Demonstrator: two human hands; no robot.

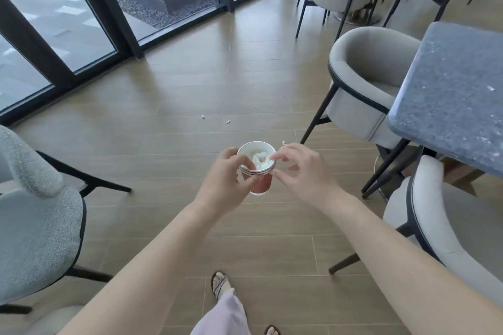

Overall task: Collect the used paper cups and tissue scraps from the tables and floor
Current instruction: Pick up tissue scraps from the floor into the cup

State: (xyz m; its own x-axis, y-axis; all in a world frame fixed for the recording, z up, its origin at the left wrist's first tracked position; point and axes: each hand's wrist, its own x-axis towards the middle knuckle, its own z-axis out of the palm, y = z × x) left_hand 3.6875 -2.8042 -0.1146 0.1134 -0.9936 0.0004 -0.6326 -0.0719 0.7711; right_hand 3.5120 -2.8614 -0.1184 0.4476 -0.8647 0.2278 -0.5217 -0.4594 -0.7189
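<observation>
A stack of red paper cups (260, 185) is held up in mid-air over the floor (190, 76), clamped round its side by the curled fingers of the left hand (223, 182). Crumpled white tissue (260, 159) is seen packed inside the top cup. The right hand (307, 171) is brought in at the rim, forefinger laid on the tissue and thumb just under the lip; whether anything is pinched there cannot be told.

The floor is laid in grey-brown wood-look planks. Small white tissue scraps (227, 121) are scattered on it beyond the cups, with one more (284, 142) just past the right hand's fingers. At right, a speckled blue-grey tabletop (449, 106) is seen with a white fleck (490, 88) on it. A grey tub chair (362, 106) on dark legs is tucked beside it, and a textured grey chair (35, 226) is placed at left. Tall glass panels (68, 8) in dark frames are set along the far wall.
</observation>
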